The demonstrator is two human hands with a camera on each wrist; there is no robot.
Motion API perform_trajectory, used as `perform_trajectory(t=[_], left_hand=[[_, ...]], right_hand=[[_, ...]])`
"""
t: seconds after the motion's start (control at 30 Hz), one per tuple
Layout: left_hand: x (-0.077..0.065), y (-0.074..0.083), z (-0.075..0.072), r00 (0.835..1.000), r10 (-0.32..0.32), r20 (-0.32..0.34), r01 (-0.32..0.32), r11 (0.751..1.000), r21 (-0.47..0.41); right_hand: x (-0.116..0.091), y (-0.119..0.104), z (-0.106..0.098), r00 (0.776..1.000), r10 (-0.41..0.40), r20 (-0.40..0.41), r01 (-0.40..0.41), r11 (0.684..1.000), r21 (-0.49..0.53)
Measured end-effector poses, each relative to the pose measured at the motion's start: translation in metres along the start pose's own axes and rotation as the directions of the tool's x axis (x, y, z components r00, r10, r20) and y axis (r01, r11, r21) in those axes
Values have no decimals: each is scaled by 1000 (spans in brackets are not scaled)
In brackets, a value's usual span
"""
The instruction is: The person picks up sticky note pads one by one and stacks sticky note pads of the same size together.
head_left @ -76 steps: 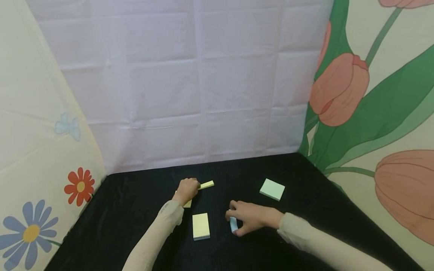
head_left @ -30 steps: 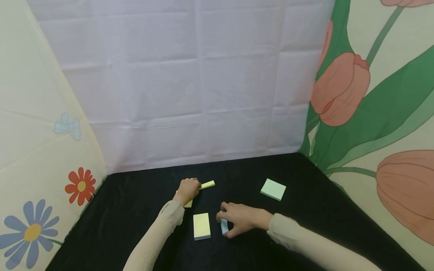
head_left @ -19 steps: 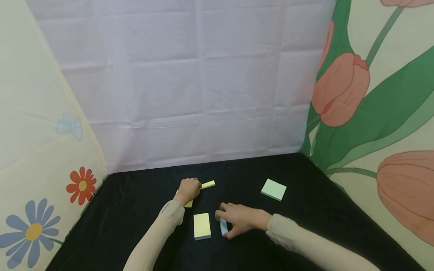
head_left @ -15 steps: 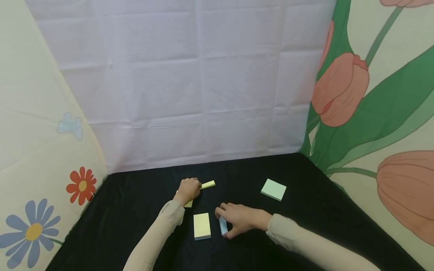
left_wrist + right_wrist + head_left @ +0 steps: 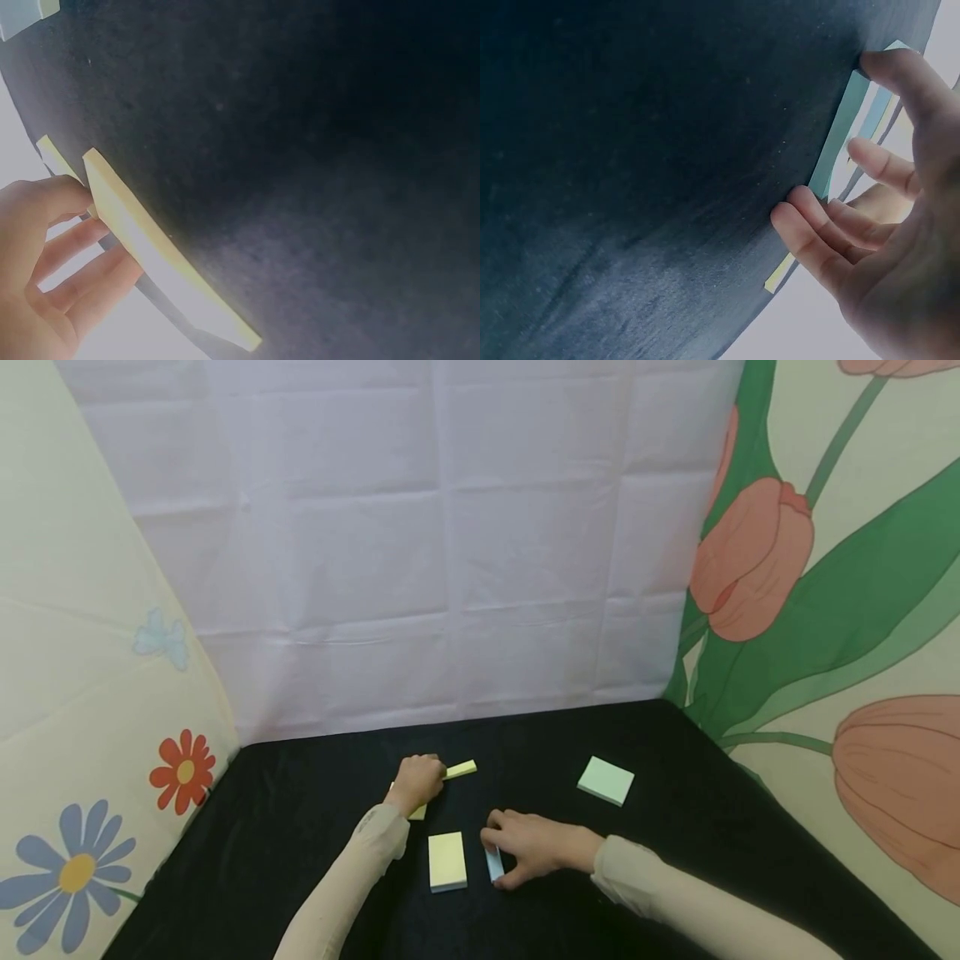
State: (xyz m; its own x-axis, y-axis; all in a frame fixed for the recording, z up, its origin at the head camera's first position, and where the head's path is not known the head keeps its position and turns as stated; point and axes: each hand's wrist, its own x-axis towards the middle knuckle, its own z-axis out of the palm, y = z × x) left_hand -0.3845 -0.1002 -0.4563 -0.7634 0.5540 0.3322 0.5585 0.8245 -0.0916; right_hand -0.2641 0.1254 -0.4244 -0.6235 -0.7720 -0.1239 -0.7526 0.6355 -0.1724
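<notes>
Leftward goes my right hand (image 5: 536,842) since the earliest frame, thumb and fingers clamped on the ends of the blue strip (image 5: 492,862), and that narrows its gap to the stack (image 5: 447,860), though the two are apart. My left hand (image 5: 415,783), apart from the right, stays curled at the yellow strip (image 5: 461,769), its tips hidden, so I can't tell whether it pinches. Count at the black table (image 5: 525,927): one blue strip, one yellow strip, one yellow pad (image 5: 418,812), one yellow-over-blue stack and one green pad (image 5: 606,780).

The left hand (image 5: 56,255) sits partly behind a yellow pad (image 5: 165,262) on dark cloth (image 5: 315,187); a yellow strip (image 5: 63,159) (its lower end hidden) adjoins it, a pale block (image 5: 21,15) top left.
</notes>
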Motion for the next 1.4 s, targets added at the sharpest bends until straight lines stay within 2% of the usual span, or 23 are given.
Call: perform_trajectory(t=[0.27, 0.5, 0.67, 1.0, 1.27, 1.4], left_hand=[[0, 0, 1, 1000, 12, -17, -13, 1000, -26], [-1, -1, -1, 996, 50, -69, -54, 997, -56], [-1, 3, -3, 999, 18, -26, -19, 999, -31], [-1, 4, -6, 1000, -12, 3, 12, 1000, 9], [-2, 2, -3, 1000, 23, -8, -23, 1000, -19], [-1, -1, -1, 997, 54, -50, -56, 997, -46]], right_hand=[[-5, 2, -1, 1000, 10, 1, -10, 999, 49], [-8, 8, 2, 1000, -13, -9, 14, 999, 48], [-9, 11, 5, 999, -31, -29, 32, 999, 26], [-9, 10, 5, 997, -56, -52, 55, 998, -18], [-10, 10, 5, 998, -43, -40, 42, 999, -27], [-10, 10, 4, 998, -51, -41, 50, 998, -33]])
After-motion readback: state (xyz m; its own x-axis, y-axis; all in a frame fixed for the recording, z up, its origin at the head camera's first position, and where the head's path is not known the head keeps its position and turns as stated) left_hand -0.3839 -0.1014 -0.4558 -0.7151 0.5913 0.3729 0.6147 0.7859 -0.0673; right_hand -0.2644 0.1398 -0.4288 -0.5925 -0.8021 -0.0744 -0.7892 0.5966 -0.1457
